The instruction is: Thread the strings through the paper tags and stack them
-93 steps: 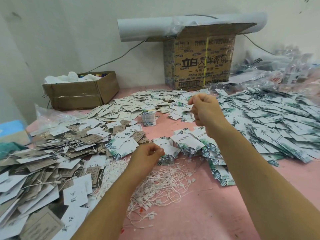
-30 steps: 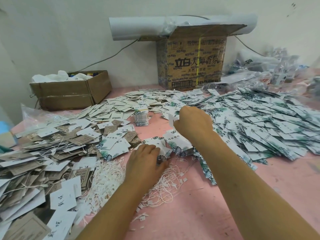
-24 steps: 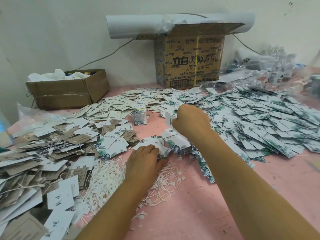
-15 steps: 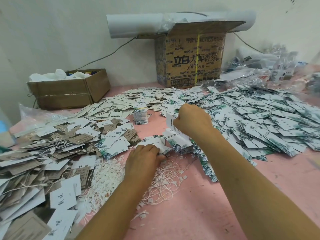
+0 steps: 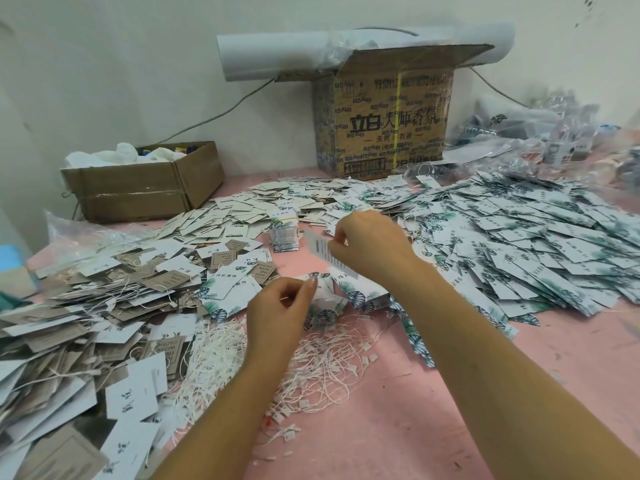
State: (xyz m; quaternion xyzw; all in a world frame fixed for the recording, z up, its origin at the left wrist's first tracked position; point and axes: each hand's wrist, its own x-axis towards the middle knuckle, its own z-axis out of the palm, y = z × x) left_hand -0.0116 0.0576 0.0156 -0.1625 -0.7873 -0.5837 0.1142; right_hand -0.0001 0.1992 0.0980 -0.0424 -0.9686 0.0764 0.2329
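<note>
Beyond the string pile [image 5: 322,362], a paper tag [image 5: 320,249] pinched by the right hand [image 5: 372,245] is slanted toward the left hand [image 5: 280,308], seemingly pinching a string [image 5: 284,298].

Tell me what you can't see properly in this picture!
Head view:
- Tag in right hand: print blurred.
- Left hand: curled fingers hide what, if anything, it pinches.
- Small box: white plastic covers its contents.
- Left tag pile: cut off by the edge.
</note>
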